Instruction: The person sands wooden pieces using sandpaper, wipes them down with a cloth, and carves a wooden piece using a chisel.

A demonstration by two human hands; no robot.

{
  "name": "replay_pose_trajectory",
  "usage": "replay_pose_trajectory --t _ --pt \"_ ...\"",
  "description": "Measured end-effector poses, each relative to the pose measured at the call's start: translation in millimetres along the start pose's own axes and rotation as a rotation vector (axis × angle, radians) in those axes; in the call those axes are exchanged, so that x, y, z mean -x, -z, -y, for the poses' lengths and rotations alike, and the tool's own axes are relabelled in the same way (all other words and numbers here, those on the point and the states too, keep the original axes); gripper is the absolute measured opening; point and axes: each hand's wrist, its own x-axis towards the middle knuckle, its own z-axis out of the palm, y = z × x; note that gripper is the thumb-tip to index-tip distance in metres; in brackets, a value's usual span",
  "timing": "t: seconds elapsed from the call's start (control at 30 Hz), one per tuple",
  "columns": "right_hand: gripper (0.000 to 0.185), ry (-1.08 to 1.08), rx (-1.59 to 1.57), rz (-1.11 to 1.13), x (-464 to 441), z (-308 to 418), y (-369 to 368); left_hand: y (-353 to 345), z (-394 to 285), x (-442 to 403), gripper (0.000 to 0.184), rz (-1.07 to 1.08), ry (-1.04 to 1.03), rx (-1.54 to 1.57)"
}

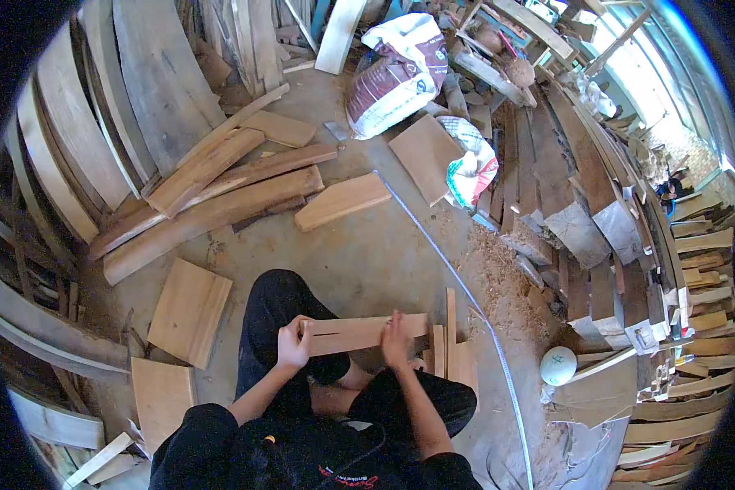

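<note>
A flat wooden board (pixel 347 334) with a dark slit near its left end lies across my lap, above my crossed legs. Fingers wrapped round its left end, my left hand (pixel 294 341) grips the board. My right hand (pixel 395 340) is at the board near its right end, slightly blurred; its fingers look bent, and whether they hold anything is not clear. Just right of the board, narrow wooden strips (pixel 451 335) and a small wood piece (pixel 465 367) rest on the floor by my knee.
Square boards (pixel 189 312) lie on the left, with long planks (pixel 212 220) ahead. A blue-white strap (pixel 465 286) curves along the floor. Filled sacks (pixel 398 77) stand at the front. Stacked timber (pixel 580 229) and a pale round object (pixel 559 366) are on the right.
</note>
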Motion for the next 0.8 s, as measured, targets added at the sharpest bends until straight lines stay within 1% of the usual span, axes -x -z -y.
replay_pose_trajectory --t 0.07,0.17,0.2,0.27,0.33,0.37,0.43,0.47,0.5,0.57,0.63,0.7,0.77,0.8 --pt "0.050 -0.185 -0.116 0.090 -2 -9 18 0 0 -1 0.022 0.013 0.012 0.020" --pt "0.050 -0.077 -0.118 -0.077 -10 -31 -16 0 -1 -1 0.022 0.005 -0.006 0.028" --pt "0.051 -0.106 -0.128 -0.070 -8 -32 -22 0 -2 -1 0.023 0.002 -0.013 0.018" --pt "0.052 -0.163 -0.144 -0.062 -5 1 -21 2 -5 -2 0.023 0.018 -0.013 0.005" --pt "0.055 0.065 -0.079 0.030 8 58 6 2 -8 0 0.023 0.033 0.016 0.009" --pt "0.054 0.140 -0.054 -0.001 15 79 4 -1 -9 1 0.023 0.016 0.014 0.010" --pt "0.054 0.268 -0.040 -0.018 34 117 4 -4 -5 3 0.023 -0.005 0.011 -0.002" --pt "0.054 0.317 -0.049 -0.009 44 136 12 -5 -5 4 0.023 -0.002 0.012 0.092" --pt "0.054 0.361 -0.059 -0.001 50 147 16 -5 -5 6 0.023 -0.002 0.012 0.073" --pt "0.054 0.336 -0.069 -0.013 50 141 19 -3 -10 8 0.024 0.004 0.008 0.031" --pt "0.054 0.310 -0.066 -0.043 39 119 21 1 -20 11 0.025 0.038 0.031 -0.004" --pt "0.053 0.171 -0.127 -0.083 25 73 11 3 -31 14 0.026 0.056 0.042 0.003" --pt "0.053 0.024 -0.130 -0.097 21 34 2 2 -28 16 0.025 0.060 -0.017 0.017" --pt "0.053 0.058 -0.122 -0.130 19 10 -13 5 -32 16 0.024 0.068 -0.032 0.007"
